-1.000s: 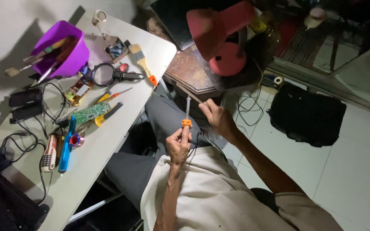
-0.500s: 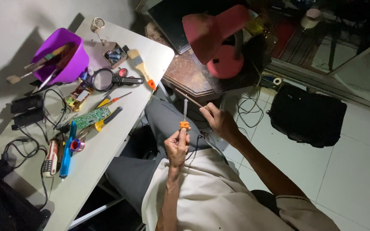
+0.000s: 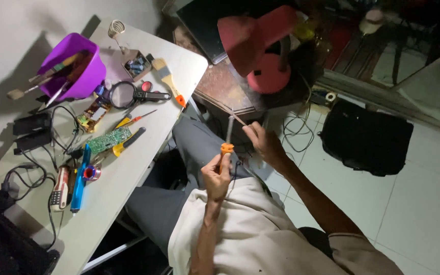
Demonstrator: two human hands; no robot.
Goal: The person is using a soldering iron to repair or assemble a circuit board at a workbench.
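A white table (image 3: 128, 173) stands left, a purple bowl (image 3: 72, 66) at its far corner; over the lap, a soldering iron (image 3: 226, 147) is gripped upright in the closed left hand (image 3: 216, 175); a thin wire (image 3: 238, 118) is pinched by the right hand (image 3: 263, 142) at its tip; tinning seems underway; steadiness is needed next.

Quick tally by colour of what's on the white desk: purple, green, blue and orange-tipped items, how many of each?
Purple: 1, the purple bowl
Green: 1, the green circuit board
Blue: 1, the blue tool
Orange-tipped: 1, the paintbrush
Total: 4
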